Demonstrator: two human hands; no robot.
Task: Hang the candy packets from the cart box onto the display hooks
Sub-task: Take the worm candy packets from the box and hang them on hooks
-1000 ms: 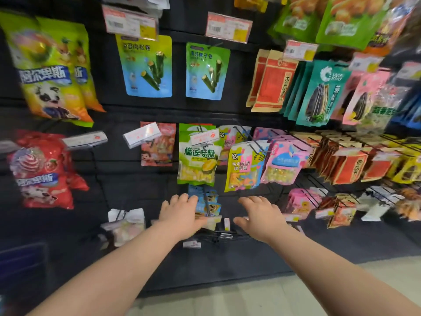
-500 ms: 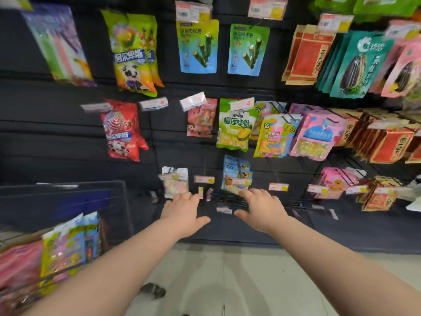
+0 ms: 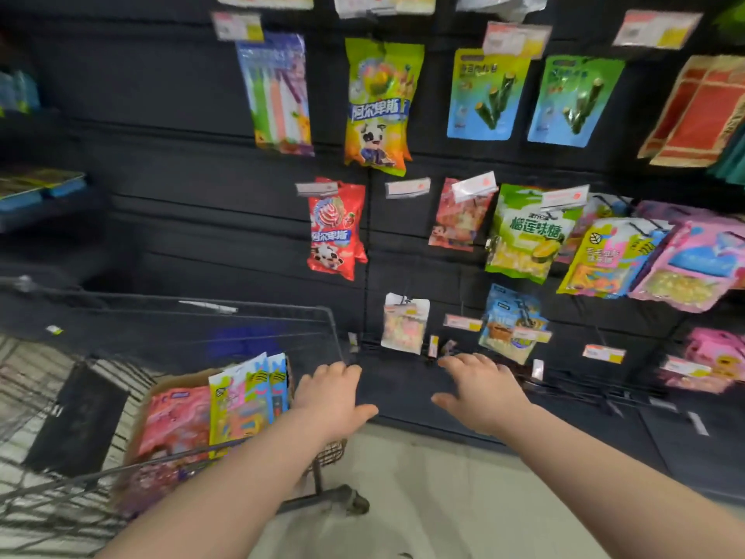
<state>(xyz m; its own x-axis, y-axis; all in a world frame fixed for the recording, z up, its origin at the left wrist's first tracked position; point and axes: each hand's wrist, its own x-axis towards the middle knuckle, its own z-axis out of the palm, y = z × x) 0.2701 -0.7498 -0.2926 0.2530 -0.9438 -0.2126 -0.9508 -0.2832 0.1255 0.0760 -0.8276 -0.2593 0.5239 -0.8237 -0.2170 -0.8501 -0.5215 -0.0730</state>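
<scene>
The packets (image 3: 238,405) are stood upright in the box (image 3: 183,379), just left of the nearer left hand (image 3: 334,393); the right hand (image 3: 479,391) is held apart, both empty.

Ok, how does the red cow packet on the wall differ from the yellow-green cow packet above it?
The red cow packet hangs in the middle row; the yellow-green cow packet hangs one row higher, slightly right. The red one shows a swirled lollipop, the yellow-green one blurred fruit-like art. The yellow-green one looks taller from here. Both carry the same blue-banded lettering and a cartoon cow.
</scene>
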